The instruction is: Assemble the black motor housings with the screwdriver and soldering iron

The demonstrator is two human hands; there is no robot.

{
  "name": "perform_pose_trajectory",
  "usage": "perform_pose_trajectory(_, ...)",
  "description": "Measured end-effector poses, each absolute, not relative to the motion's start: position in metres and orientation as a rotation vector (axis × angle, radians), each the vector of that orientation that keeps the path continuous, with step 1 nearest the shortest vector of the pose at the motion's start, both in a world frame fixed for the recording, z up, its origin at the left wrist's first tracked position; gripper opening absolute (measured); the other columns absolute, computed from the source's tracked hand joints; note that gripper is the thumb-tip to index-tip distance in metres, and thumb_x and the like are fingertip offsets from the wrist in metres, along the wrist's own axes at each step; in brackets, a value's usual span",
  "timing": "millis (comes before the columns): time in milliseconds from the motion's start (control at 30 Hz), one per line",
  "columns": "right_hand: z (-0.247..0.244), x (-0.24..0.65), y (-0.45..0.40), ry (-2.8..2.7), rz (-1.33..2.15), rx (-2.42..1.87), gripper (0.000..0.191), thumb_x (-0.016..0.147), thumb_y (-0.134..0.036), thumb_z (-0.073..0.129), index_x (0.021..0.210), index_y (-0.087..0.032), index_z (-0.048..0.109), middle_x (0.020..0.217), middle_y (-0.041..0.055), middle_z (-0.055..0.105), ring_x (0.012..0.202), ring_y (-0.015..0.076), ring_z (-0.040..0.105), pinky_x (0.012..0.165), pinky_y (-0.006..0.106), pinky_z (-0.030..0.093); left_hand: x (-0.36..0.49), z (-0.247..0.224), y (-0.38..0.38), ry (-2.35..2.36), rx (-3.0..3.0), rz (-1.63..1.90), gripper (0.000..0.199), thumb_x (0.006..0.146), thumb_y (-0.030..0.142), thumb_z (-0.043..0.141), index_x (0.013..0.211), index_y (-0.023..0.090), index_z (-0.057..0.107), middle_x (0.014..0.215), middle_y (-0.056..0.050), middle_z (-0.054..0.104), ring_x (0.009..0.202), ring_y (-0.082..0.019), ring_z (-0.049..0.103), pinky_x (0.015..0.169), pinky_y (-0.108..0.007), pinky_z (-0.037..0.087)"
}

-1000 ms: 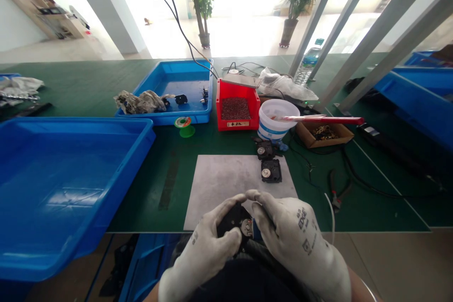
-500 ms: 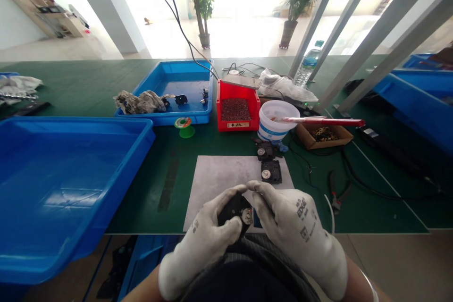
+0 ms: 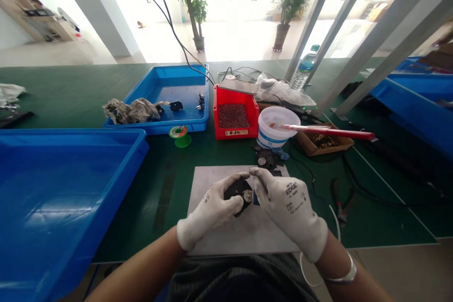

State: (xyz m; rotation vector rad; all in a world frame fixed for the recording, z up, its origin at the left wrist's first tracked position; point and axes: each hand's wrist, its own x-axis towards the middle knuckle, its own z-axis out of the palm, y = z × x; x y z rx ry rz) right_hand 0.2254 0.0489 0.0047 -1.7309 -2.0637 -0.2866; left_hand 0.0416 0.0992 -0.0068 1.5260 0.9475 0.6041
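Observation:
My left hand [image 3: 212, 205], in a white glove, is closed around a black part [image 3: 233, 191] with a round silver disc, held over a white sheet [image 3: 205, 240]. Close beside it on the right is my gloved right hand [image 3: 285, 205], its fingers bent together near the part's edge. A small blue piece shows by its fingers, and whatever they pinch is hidden. Another black part [image 3: 266, 159] with a silver disc lies beyond the sheet's far edge, and a further one is mostly covered by my right hand.
A large blue tray [image 3: 71, 174] stands left, another blue tray [image 3: 177, 73] behind. Further round are a green spool [image 3: 182, 140], a red bin [image 3: 244, 133], a white tub [image 3: 271, 127] holding a red-handled brush, a cardboard box [image 3: 318, 151] and pliers [image 3: 341, 212].
Both hands, with the black part, have moved forward over the sheet. My right hand now covers most of the nearer black part there. The camera view has shifted a little.

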Motion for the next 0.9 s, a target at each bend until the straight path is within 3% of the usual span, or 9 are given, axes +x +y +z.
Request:
perform_pose_trajectory(200, -0.001, 0.223, 0.051, -2.080, -0.288, -1.702, 0.028, 0.105, -0.025, 0.051, 0.111, -0.014, 0.076, 0.071, 0.0057, 0.080, 0.053, 0.0189, 0.072, 0.055, 0.030, 0.039, 0.039, -0.012, 0.101, 0.924, 1.486, 0.609, 0.064, 0.071, 0.012, 0.059, 0.133, 0.015, 0.069, 0.133, -0.008, 0.075, 0.126, -0.030, 0.067, 0.107, -0.038, 0.054)
perform_pose_trajectory(433, 0.000, 0.222, 0.052, -2.084, -0.257, -1.629, 0.029, 0.108, -0.022, 0.048, 0.111, -0.011, 0.075, 0.072, 0.0065, 0.080, 0.055, 0.0192, 0.072, 0.058, 0.031, 0.041, 0.037, -0.014, 0.101, 0.925, 1.485, 0.616, 0.065, 0.072, 0.013, 0.059, 0.136, 0.013, 0.067, 0.138, -0.012, 0.072, 0.131, -0.033, 0.064, 0.114, -0.043, 0.050)
perform_pose_trajectory(900, -0.004, 0.216, 0.053, -2.092, -0.331, -1.591, 0.036, 0.110, -0.022, 0.042, 0.108, -0.010, 0.076, 0.063, 0.0038, 0.073, 0.050, 0.0183, 0.068, 0.055, 0.033, 0.035, 0.033, -0.022, 0.104, 0.935, 1.470, 0.565, 0.067, 0.071, 0.018, 0.059, 0.138, 0.012, 0.065, 0.139, -0.012, 0.071, 0.124, -0.032, 0.067, 0.110, -0.042, 0.051)
